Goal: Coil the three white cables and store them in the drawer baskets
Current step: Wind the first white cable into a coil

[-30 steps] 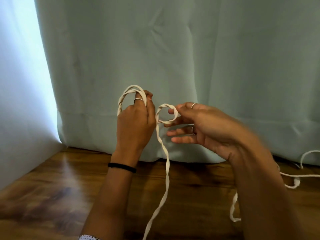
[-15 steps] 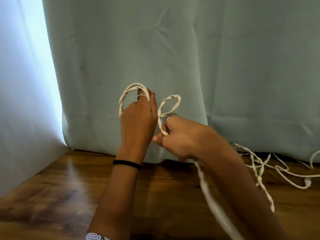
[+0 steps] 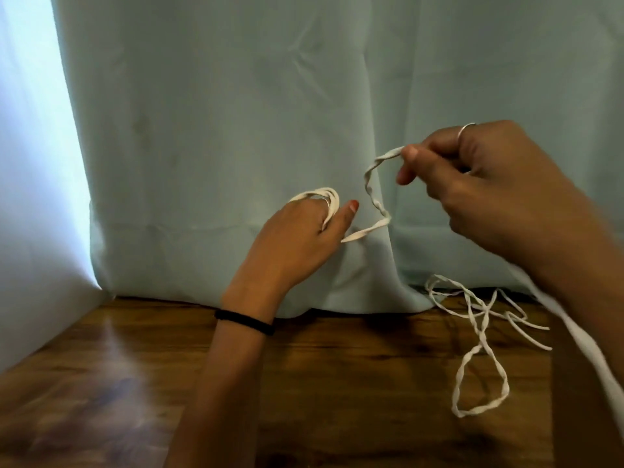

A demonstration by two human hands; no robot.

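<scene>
Cable (image 3: pixel 373 194) is what I'm working on: a flat white one, twisted along its length, and it runs between my two hands. My left hand (image 3: pixel 300 238) has a few finished loops (image 3: pixel 322 195) wound around its fingers, which curl into them, with the thumb stuck out to the side; the strand comes out from under that hand. My right hand (image 3: pixel 479 184) pinches the same strand between thumb and fingertips, higher up and off to the right, so the piece between the hands hangs in a slack bend. From my right grip the rest seems to drop past my forearm as a blurred white band (image 3: pixel 587 336) toward the lower right.

I judge the job to be at an early stage. Only a small coil is on my left hand, and a good deal of white cable (image 3: pixel 479 336) lies loose and tangled on the wooden surface (image 3: pixel 337 383) near the foot of the curtain (image 3: pixel 236 130). I can't tell how many separate cables are in that heap. No drawer or basket is in view, so nothing looks stored yet.

My left forearm reaches up and forward, with a black band (image 3: pixel 244 321) at the wrist and the back of the hand toward me. My right arm comes in from the lower right, wrist bent, knuckles up.
</scene>
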